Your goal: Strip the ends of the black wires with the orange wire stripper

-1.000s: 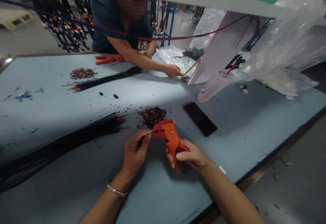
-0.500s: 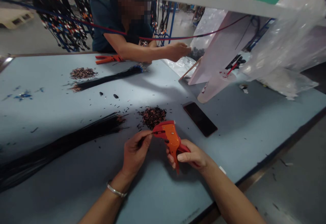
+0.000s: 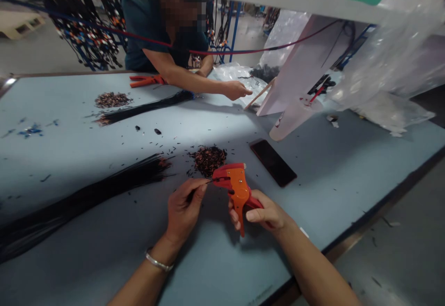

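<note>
My right hand (image 3: 257,213) is wrapped round the handles of an orange and red wire stripper (image 3: 238,183), held above the table with its jaws facing left. In my left hand (image 3: 186,206), thumb and fingers pinch a thin black wire (image 3: 209,182), whose end reaches the stripper's jaws. Just behind the tool lies a heap of short black and copper-coloured scraps (image 3: 208,158). A long bundle of black wires (image 3: 86,199) with coppery ends stretches across the table on the left.
A phone (image 3: 273,162) lies right of the scraps, near a white cup (image 3: 295,118) with a red straw. Across the table (image 3: 333,157) a co-worker's hand (image 3: 238,90) reaches rightward. Another stripper (image 3: 148,80), a wire bundle (image 3: 146,106) and a scrap pile (image 3: 113,99) lie there.
The wire stripper in my right hand has shifted slightly right, a little away from my left hand, baring more wire. The co-worker's hand has come down and left.
</note>
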Demonstrator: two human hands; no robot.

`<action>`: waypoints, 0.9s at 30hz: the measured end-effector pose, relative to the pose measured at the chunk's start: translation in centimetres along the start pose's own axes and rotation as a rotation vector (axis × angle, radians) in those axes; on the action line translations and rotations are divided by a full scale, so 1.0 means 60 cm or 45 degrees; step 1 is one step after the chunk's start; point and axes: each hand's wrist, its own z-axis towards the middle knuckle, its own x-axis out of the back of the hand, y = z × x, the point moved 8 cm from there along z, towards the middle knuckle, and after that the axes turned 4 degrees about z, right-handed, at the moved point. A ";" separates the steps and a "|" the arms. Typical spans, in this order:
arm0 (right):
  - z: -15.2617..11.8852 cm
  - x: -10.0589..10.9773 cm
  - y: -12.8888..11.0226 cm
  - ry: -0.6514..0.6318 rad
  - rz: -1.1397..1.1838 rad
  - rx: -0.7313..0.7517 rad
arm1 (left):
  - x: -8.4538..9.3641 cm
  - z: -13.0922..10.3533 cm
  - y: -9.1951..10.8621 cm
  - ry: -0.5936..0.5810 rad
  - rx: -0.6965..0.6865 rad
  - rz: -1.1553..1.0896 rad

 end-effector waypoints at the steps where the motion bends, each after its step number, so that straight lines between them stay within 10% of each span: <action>1: 0.000 0.000 0.000 0.001 -0.002 -0.001 | 0.000 0.000 0.001 0.003 -0.004 0.000; 27: 0.000 -0.002 -0.002 -0.032 -0.087 0.003 | -0.003 -0.003 -0.002 -0.014 -0.027 0.027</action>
